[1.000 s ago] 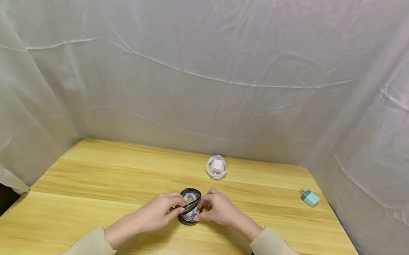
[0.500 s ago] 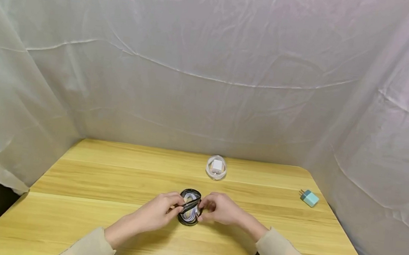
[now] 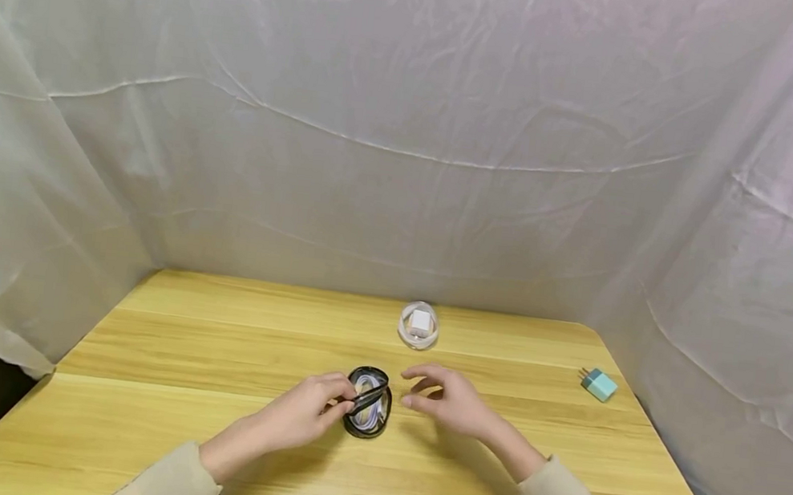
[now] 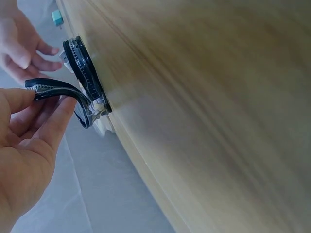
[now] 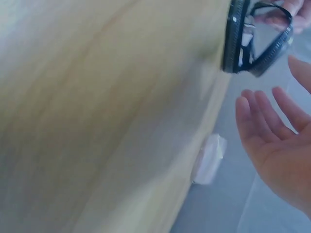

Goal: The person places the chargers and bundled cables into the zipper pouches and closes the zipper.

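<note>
A small round zip case (image 3: 386,420) with black zipper edging lies unzipped on the table. Its lid (image 4: 56,91) is folded partway up, pinched between the thumb and fingers of my left hand (image 3: 310,409). Inside sits a coiled pale lavender cable (image 3: 365,420). Just right of the case, my right hand (image 3: 454,403) hovers apart from it, fingers loosely spread and holding nothing. In the right wrist view that hand's palm (image 5: 286,145) shows bare, with a gap between its fingers and the case.
Behind the case, a white charger block (image 3: 421,322) lies within a coiled white cable (image 3: 404,334). A teal plug adapter (image 3: 600,385) with bare prongs lies near the right edge of the wooden table (image 3: 212,341). Grey cloth (image 3: 400,216) hangs around the back and sides.
My right hand has let go of the case's right edge and drawn back to the right, its fingers spreading. The left hand keeps holding the lid in place.
</note>
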Available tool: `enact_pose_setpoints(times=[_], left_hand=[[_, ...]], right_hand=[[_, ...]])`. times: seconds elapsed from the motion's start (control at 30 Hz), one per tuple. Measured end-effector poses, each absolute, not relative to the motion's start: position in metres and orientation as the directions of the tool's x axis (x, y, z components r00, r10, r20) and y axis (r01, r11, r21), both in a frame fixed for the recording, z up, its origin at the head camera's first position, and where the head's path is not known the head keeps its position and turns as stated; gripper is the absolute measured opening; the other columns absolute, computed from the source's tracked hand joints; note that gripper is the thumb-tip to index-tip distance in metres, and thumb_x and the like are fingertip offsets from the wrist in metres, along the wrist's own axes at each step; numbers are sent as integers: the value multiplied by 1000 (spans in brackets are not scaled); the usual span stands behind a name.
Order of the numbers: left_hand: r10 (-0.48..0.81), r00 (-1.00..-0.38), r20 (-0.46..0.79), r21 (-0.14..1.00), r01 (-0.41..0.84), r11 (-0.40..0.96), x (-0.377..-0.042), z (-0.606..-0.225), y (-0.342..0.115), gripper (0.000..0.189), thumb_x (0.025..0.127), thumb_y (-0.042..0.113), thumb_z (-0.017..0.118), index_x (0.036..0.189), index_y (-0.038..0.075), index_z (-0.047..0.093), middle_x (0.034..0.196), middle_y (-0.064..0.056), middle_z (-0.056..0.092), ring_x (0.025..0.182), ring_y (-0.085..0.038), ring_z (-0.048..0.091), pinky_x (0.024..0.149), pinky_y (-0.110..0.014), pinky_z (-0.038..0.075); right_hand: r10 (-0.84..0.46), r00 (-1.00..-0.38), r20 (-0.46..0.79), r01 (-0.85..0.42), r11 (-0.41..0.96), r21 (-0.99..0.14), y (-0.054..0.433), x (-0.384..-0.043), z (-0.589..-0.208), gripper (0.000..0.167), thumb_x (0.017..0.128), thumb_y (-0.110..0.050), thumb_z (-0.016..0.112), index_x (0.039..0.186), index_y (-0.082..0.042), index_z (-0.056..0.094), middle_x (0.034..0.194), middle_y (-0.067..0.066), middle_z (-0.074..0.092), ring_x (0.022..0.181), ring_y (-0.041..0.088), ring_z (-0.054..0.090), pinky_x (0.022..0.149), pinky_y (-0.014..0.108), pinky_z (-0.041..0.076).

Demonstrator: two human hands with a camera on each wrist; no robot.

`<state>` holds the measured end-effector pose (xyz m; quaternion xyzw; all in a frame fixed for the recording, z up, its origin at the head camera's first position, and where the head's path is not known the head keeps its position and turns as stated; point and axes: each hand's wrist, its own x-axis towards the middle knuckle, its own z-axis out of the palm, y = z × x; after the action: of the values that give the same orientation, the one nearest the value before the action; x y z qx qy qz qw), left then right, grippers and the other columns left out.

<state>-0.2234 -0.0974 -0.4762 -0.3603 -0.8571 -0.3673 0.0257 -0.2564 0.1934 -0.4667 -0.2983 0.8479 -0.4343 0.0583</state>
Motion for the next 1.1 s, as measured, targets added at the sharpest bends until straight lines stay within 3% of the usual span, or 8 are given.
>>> enact_pose_setpoints(times=[0.2, 0.4, 0.6, 0.77, 0.97, 1.03, 1.1], left_hand=[[600, -734, 318, 597, 647, 475, -223, -477, -98, 10, 101, 1, 63, 106, 5, 71, 104, 2, 68, 99, -13, 67, 87, -20, 59], [600, -731, 325, 600, 650, 467, -223, -477, -98, 10, 102, 2, 63, 105, 6, 71, 102, 1, 68, 99, -12, 67, 87, -20, 59], [607, -725, 327, 592, 657, 467, -223, -476, -98, 9, 102, 3, 63, 105, 5, 72, 103, 0, 68, 99, -12, 67, 87, -20, 59], [617, -715, 329, 568, 672, 476, -222, -475, -99, 11, 100, 2, 65, 108, 4, 73, 104, 0, 70, 99, -13, 67, 86, -23, 60], [619, -716, 321, 558, 671, 488, -223, -476, -100, 16, 101, 6, 65, 114, 3, 74, 109, -2, 72, 101, -14, 68, 88, -26, 60], [619, -718, 318, 561, 669, 487, -223, -477, -100, 18, 101, 6, 65, 117, 3, 74, 111, -3, 72, 101, -14, 69, 88, -26, 60], [621, -716, 319, 562, 671, 485, -223, -478, -100, 21, 101, 6, 65, 120, 2, 73, 114, -5, 72, 102, -15, 69, 89, -27, 60]], right_hand=[[-429, -853, 296, -474, 401, -784, 209, -256, -461, 42, 98, -17, 74, 135, 0, 64, 135, 22, 65, 116, 40, 67, 95, 39, 59], [-296, -853, 430, -516, 362, -776, 235, -259, -458, 42, 98, -8, 72, 138, 0, 62, 138, 20, 64, 121, 43, 63, 100, 46, 57], [-178, -866, 468, -499, 366, -785, 271, -263, -456, 45, 101, -7, 69, 143, 2, 57, 144, 21, 59, 129, 43, 56, 102, 22, 53], [-96, -864, 494, -487, 409, -772, 305, -265, -457, 46, 101, -8, 68, 144, 2, 56, 145, 23, 58, 130, 31, 58, 102, 16, 50], [3, -856, 517, -434, 539, -722, 353, -270, -462, 48, 102, -13, 69, 145, 2, 55, 144, 24, 59, 126, 4, 56, 103, 11, 45], [39, -867, 496, -377, 600, -705, 371, -272, -465, 50, 103, -19, 69, 147, -1, 55, 145, 22, 59, 128, 9, 55, 103, 7, 41], [79, -887, 455, -298, 655, -695, 389, -273, -467, 52, 103, -27, 68, 148, -4, 55, 147, 24, 57, 133, 24, 54, 110, 22, 44]])
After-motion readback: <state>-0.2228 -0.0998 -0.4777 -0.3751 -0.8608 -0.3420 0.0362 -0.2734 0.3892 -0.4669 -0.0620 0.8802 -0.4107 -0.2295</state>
